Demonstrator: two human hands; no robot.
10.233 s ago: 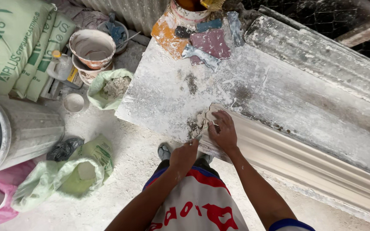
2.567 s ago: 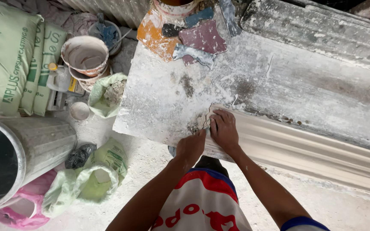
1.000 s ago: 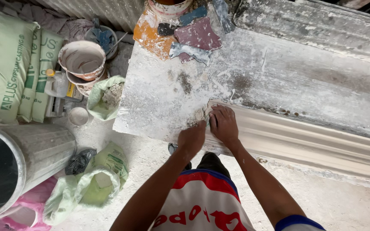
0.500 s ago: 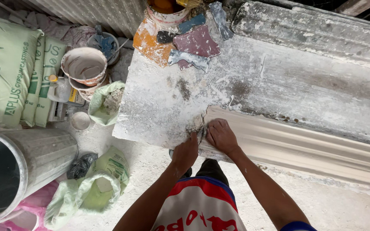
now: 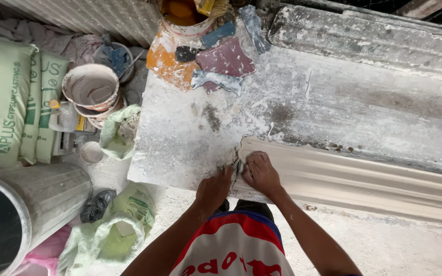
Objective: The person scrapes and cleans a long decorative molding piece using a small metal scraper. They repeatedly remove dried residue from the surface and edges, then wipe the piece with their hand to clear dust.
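A long cream plaster moulding (image 5: 364, 179) lies along the near edge of a plaster-caked worktable (image 5: 190, 138). My right hand (image 5: 262, 174) rests on the moulding's left end, fingers curled over it. My left hand (image 5: 215, 188) is right beside it at the table's near edge, fingers closed around what looks like a small thin tool at the end of the moulding; the tool is mostly hidden between the two hands.
An orange-stained bucket (image 5: 182, 13) and several flexible scrapers (image 5: 225, 57) sit at the table's far end. To the left on the floor stand green plaster sacks (image 5: 6, 102), stacked mixing bowls (image 5: 90, 89), a metal bin (image 5: 31, 204) and crumpled green bags (image 5: 121, 225).
Both hands have stayed at the moulding's left end, shifting only slightly against each other. The view has drifted a little.
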